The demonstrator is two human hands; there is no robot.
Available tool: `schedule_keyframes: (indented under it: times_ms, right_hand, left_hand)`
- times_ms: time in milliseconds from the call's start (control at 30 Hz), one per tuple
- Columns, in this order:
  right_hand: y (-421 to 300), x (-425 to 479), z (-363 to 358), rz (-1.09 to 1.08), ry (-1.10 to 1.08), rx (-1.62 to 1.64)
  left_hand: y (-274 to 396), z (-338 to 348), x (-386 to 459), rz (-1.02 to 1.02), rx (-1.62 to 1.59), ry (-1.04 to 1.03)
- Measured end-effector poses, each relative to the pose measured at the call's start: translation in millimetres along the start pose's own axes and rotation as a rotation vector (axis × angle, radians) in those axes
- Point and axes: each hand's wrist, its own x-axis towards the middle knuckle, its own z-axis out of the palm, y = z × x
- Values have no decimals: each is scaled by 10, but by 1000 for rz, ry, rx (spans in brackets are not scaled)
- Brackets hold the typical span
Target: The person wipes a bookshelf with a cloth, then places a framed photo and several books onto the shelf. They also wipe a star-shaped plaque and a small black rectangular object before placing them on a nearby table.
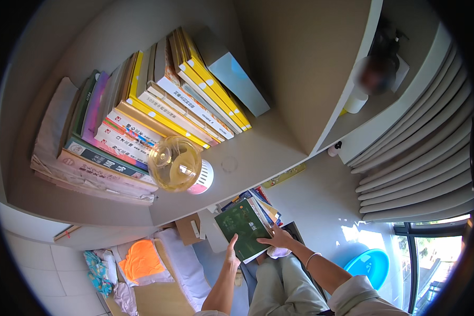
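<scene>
A dark green book [243,229] with light lettering on its cover is held over my lap, below the edge of a shelf. My left hand [232,251] grips its lower left edge, with the thumb on the cover. At the book's right side, my right hand [278,237] spreads over the edge, fingers on the cover and by the books under it. Several more books and booklets [271,209] show beyond the green book's upper right side. Its underside is hidden, so I cannot tell whether it rests on them.
A row of books [166,102] stands on the shelf [237,166], with a clear yellowish globe [174,164] and a white-and-pink round item [202,177] before it. A blue basin [367,268] sits right, by the window and gathered curtain [418,158]. Orange cloth [141,260] lies lower left.
</scene>
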Motion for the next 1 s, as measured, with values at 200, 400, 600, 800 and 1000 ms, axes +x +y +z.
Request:
schedule_keyframes:
  times_ms: [200, 400, 600, 800, 1000]
  right_hand:
    - [144, -169, -221, 124, -221, 67]
    - [-84, -629, -516, 78, -341, -20]
    - [-110, -1544, -397, -179, -87, -132]
    - [-853, -2413, -895, -241, -121, 60]
    - [-2014, -3192, -1726, -855, 192, 480]
  left_hand:
    - [-176, 50, -248, -55, 91, 121]
    - [-266, -9, -612, -30, 107, 29]
    - [-142, 314, -1699, 137, 285, 25]
    - [385, 672, -2652, 507, 670, -174]
    - [1213, 1377, -3398, 834, 836, -379]
